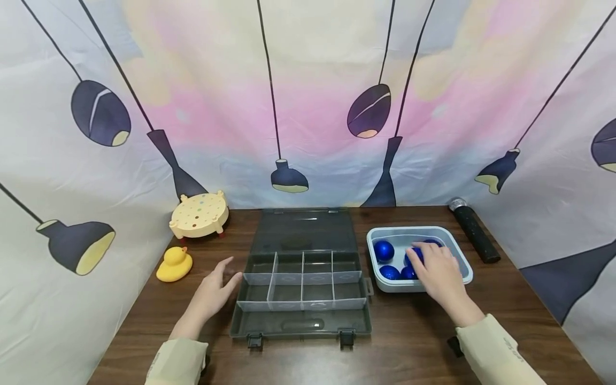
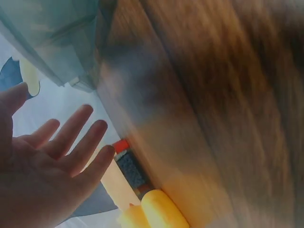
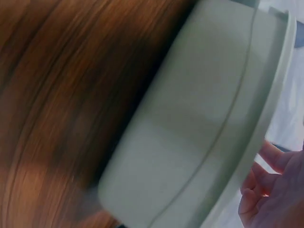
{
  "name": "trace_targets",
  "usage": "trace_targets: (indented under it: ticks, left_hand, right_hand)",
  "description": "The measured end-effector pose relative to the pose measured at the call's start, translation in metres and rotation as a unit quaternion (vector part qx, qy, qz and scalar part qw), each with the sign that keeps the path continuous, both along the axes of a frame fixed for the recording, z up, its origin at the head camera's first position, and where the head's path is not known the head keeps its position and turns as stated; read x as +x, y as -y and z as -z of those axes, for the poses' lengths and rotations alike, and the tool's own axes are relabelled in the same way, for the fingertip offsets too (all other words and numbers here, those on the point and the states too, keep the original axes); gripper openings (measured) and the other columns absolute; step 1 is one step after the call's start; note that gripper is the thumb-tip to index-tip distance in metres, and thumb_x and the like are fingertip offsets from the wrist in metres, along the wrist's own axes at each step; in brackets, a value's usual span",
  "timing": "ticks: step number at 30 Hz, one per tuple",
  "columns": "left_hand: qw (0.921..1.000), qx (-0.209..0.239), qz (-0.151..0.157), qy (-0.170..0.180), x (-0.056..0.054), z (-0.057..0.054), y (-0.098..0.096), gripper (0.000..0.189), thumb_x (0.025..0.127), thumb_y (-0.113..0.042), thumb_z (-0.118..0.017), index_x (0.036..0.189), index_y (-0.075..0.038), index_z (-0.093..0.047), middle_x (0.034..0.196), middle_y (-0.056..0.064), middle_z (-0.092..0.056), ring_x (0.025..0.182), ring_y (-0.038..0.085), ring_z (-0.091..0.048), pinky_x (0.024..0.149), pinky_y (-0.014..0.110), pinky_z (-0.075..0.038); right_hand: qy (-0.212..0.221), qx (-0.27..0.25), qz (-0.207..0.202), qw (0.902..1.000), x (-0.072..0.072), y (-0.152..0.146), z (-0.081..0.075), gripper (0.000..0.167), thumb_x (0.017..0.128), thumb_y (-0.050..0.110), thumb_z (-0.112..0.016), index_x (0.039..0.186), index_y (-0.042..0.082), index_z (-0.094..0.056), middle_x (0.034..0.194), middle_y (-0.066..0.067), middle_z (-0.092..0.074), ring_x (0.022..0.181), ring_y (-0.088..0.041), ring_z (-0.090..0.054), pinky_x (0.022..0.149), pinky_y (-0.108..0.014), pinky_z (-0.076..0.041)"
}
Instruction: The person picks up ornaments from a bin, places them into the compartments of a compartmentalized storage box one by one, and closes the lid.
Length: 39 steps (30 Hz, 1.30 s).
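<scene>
My right hand (image 1: 440, 270) reaches over the near right rim of a light blue tray (image 1: 399, 287), its thumb and fingers about a shiny blue ball (image 1: 410, 259). Several more such balls lie in the tray, one partly behind the fingers. From the right wrist view, the tray's outer wall (image 3: 180, 109) hides the balls, with curled fingers showing past the rim. My left hand (image 1: 210, 291) is beside the left edge of a grey divided box (image 1: 298, 321), holding nothing. That box lies with its lid (image 1: 303, 232) folded back. Spread, relaxed fingers (image 2: 71, 130) show in the left wrist view.
A yellow rubber duck (image 1: 174, 264) sits left of my left hand, before a cream, spotted round toy (image 1: 199, 215) on short legs. A black microphone (image 1: 474, 230) lies right of the tray. Behind the wooden table (image 1: 308, 366) hangs a lamp-printed cloth (image 1: 317, 80).
</scene>
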<state>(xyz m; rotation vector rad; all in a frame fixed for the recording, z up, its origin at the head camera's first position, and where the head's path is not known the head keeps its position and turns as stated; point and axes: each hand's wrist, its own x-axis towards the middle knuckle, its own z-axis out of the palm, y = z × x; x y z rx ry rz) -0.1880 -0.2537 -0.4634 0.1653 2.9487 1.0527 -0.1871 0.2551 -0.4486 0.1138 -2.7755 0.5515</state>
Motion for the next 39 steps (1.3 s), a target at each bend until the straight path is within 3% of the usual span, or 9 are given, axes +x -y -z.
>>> trace_targets:
  ticks: [9,16,31,39]
  left_hand:
    - [0.9995,0.022,0.023,0.005,0.003,0.011,-0.008,0.052,0.101,-0.026,-0.053,0.143,0.000,-0.038,0.116,0.019,-0.063,0.106,0.035,-0.059,0.090,0.053,-0.046]
    - [0.9993,0.017,0.033,-0.007,0.003,0.012,-0.008,0.046,0.101,-0.022,-0.053,0.140,-0.001,-0.045,0.115,0.016,-0.064,0.107,0.033,-0.058,0.091,0.053,-0.044]
    - [0.9990,0.029,0.031,-0.013,0.004,0.017,-0.010,0.043,0.100,-0.019,-0.055,0.139,-0.003,-0.049,0.086,0.003,-0.059,0.073,0.016,-0.052,0.069,0.035,-0.045]
    - [0.9991,0.032,0.026,0.003,0.006,0.018,-0.010,0.046,0.102,-0.023,-0.051,0.143,-0.005,-0.044,0.094,0.008,-0.061,0.084,0.021,-0.056,0.079,0.043,-0.047]
  right_hand:
    - [0.017,0.032,-0.038,0.9986,-0.021,0.022,0.012,0.049,0.093,0.036,-0.064,0.128,0.002,-0.058,0.123,-0.023,-0.057,0.106,-0.042,-0.048,0.089,-0.059,-0.038]
    - [0.064,0.034,-0.041,0.9965,-0.029,0.031,0.011,0.055,0.092,0.037,-0.064,0.132,0.000,-0.054,0.127,-0.025,-0.055,0.109,-0.042,-0.047,0.094,-0.060,-0.037]
    - [0.116,0.043,-0.039,0.9916,-0.050,0.036,0.018,0.066,0.091,0.045,-0.063,0.136,-0.001,-0.049,0.126,-0.026,-0.056,0.100,-0.041,-0.049,0.092,-0.058,-0.039]
    - [0.137,0.035,-0.035,0.9894,-0.051,0.036,0.016,0.062,0.092,0.039,-0.065,0.139,0.001,-0.047,0.129,-0.025,-0.055,0.100,-0.040,-0.048,0.092,-0.058,-0.038]
